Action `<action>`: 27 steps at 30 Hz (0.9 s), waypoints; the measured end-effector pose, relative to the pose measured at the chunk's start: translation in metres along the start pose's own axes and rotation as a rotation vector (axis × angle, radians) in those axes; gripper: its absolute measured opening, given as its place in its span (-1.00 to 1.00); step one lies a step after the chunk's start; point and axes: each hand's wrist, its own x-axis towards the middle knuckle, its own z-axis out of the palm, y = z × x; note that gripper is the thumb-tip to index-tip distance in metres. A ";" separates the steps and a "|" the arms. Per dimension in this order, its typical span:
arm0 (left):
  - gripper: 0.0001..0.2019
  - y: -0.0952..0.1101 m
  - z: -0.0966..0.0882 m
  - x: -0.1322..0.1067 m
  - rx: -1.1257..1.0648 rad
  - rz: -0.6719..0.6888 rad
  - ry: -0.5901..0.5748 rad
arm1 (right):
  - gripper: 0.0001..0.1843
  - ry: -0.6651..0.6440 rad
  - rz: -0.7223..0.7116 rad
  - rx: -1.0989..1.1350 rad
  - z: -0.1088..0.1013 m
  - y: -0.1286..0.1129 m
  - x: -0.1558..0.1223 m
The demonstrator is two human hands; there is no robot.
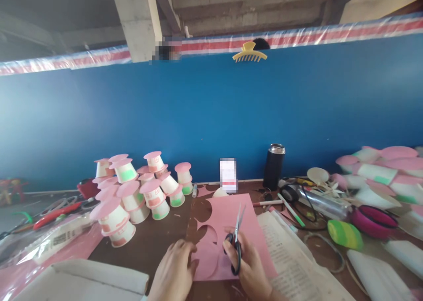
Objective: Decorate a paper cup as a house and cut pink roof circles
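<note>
A pink paper sheet (231, 221) with round holes cut out of its left side lies on the brown table (155, 241) in front of me. My left hand (173, 270) rests on the sheet's lower left edge, fingers curled and pressing the paper. My right hand (251, 265) grips black-handled scissors (236, 239), blades slightly apart and pointing away from me over the sheet.
A heap of white paper cups with pink round lids (135, 195) stands at the left. A black flask (273, 166) stands by the blue wall. Pens, tape, a green-yellow roll (343, 233) and more cups lie right. A printed page (291, 261) and white box (82, 283) lie near.
</note>
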 end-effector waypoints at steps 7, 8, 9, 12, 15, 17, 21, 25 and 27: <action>-0.59 -0.009 0.010 0.040 0.055 -0.095 -0.121 | -0.53 0.091 -0.012 -0.010 0.011 0.012 0.003; -0.58 -0.010 0.011 0.042 0.045 -0.100 -0.130 | -0.53 0.087 -0.014 -0.018 0.012 0.014 0.003; -0.58 -0.011 0.012 0.045 0.034 -0.103 -0.134 | -0.52 0.079 -0.016 -0.030 0.012 0.016 0.003; -0.60 -0.013 0.014 0.050 0.001 -0.110 -0.145 | -0.51 0.056 -0.024 -0.045 0.013 0.024 0.004; -0.62 -0.015 0.016 0.052 -0.021 -0.109 -0.152 | -0.50 0.053 -0.034 -0.042 0.013 0.031 0.006; -0.65 -0.017 0.017 0.054 -0.036 -0.096 -0.164 | -0.51 0.059 -0.042 -0.058 0.014 0.034 0.007; -0.71 -0.019 0.017 0.057 -0.027 -0.093 -0.200 | -0.51 0.034 -0.038 -0.097 0.013 0.037 0.008; -0.70 -0.017 0.021 0.060 0.018 -0.062 -0.183 | -0.49 0.001 -0.009 -0.089 0.012 0.040 0.008; -0.74 -0.018 0.024 0.060 -0.011 -0.031 -0.170 | -0.49 -0.006 -0.016 -0.084 0.012 0.041 0.008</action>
